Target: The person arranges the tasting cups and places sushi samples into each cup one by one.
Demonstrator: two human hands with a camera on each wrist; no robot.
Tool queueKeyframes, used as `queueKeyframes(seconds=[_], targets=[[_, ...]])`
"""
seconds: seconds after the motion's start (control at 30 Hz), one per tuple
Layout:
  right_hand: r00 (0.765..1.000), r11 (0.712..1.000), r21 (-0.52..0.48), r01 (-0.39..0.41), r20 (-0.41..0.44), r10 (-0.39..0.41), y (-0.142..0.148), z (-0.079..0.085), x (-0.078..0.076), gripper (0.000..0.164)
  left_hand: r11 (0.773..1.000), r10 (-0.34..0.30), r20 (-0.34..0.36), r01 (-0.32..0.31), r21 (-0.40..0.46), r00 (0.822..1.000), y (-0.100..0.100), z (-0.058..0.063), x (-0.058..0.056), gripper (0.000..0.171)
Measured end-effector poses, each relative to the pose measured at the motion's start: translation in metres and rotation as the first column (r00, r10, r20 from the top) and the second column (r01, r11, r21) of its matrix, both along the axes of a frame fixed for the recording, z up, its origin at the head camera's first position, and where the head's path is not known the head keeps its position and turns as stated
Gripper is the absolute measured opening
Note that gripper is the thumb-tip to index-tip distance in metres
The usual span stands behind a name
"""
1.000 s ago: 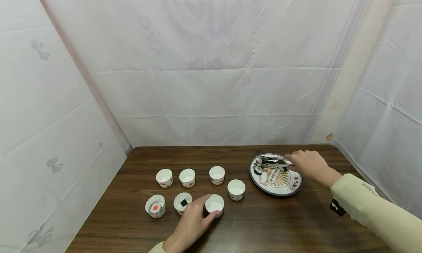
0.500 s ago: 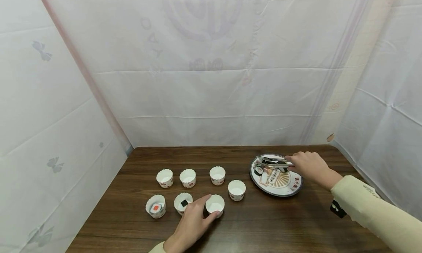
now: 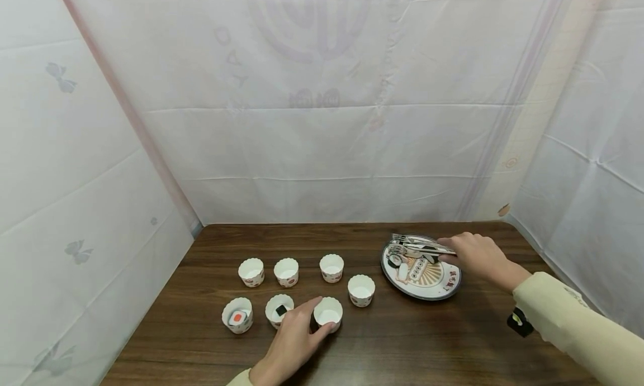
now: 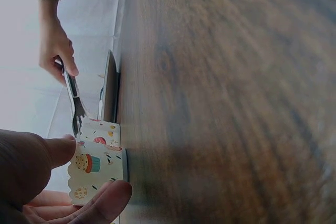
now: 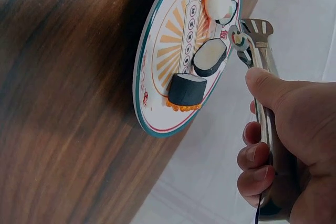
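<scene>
Your left hand pinches white scalloped paper cup; overpressing could crumple it. Right hand grips silver metal tongs at round white plate, cup's two o'clock; uneven squeeze might roll black-wrapped sushi away.

Glossy metal tongs, cup seemingly paper

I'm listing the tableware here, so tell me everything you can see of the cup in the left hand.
The cup looks like paper: white inside, with a scalloped rim and a pale outer wall printed with a cupcake and small green sprigs. It stands upright on the dark wood-look table, left of the plate, with nothing visible inside. The left hand grips its side between thumb and fingers.
</scene>
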State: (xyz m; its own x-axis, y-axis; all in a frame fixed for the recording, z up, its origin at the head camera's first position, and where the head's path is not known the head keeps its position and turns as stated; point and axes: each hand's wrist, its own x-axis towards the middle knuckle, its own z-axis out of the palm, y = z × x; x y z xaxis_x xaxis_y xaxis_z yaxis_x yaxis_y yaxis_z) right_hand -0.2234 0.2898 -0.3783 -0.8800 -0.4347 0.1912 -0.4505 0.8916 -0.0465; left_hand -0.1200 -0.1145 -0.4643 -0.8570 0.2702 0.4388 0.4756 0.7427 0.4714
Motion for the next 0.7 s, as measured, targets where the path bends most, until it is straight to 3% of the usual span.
queueKeyframes(seconds=[0.37,0.7], targets=[[1.000,0.994,-0.106,-0.010,0.026,0.013,0.005,-0.002,0.009,0.042,1.000,-0.001,-0.015,0.001,0.005,1.000,0.000,-0.001,0.000,0.051],[0.998,0.981,-0.188,-0.049,0.036,0.057,-0.007,0.001,0.023,0.046,1.000,-0.001,-0.020,0.001,0.006,1.000,0.000,0.001,0.001,0.050]])
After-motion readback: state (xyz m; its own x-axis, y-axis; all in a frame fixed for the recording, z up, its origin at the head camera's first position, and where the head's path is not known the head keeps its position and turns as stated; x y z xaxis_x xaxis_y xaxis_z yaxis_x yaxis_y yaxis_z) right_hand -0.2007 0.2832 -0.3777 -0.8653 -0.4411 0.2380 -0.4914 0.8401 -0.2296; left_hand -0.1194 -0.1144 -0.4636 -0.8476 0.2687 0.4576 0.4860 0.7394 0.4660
